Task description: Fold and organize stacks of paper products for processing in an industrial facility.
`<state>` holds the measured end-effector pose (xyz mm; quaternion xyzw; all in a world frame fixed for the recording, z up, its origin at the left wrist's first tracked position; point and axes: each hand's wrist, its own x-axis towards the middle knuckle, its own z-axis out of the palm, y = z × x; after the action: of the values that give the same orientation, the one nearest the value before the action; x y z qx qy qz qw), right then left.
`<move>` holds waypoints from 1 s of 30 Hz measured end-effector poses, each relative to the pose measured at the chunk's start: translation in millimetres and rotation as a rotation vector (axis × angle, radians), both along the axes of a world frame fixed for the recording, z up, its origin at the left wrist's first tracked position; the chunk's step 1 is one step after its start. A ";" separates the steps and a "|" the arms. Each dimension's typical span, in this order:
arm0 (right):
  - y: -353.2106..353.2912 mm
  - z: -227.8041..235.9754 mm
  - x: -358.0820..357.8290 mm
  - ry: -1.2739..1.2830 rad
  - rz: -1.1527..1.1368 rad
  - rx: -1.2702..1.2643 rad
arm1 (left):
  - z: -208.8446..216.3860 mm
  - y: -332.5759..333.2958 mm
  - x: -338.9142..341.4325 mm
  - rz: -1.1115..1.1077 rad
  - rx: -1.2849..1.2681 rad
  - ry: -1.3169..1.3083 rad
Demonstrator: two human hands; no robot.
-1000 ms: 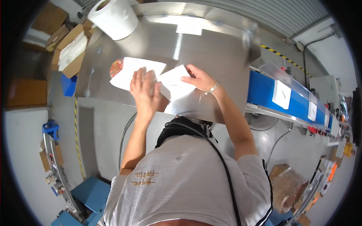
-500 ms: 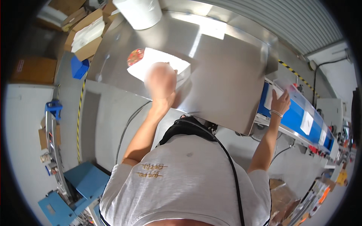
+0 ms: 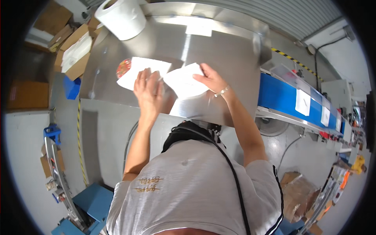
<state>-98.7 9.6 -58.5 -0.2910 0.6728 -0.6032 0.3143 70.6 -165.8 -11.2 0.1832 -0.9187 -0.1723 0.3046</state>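
Steel worktop (image 3: 231, 55): white sheet (image 3: 185, 81) gripped, right hand (image 3: 212, 80); white pile (image 3: 137, 66) remaining, left hand (image 3: 149, 91) atop (unclenched); three sheets (image 3: 302, 102) laid, blue conveyor (image 3: 276, 94).

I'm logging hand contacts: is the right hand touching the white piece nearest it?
Touching: the head view shows the right hand gripping the white piece by its right edge, thumb on top.

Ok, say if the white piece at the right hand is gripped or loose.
Gripped: the right hand has its thumb over the right edge of the white piece.
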 end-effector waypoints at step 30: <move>22.6 -17.1 -11.5 0.189 -0.268 0.099 | -1.4 -16.9 2.8 0.091 0.002 0.022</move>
<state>-110.2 32.2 -75.6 -0.2384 0.7609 -0.5759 0.1806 73.3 -182.6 -12.6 0.2231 -0.9059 -0.1611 0.3220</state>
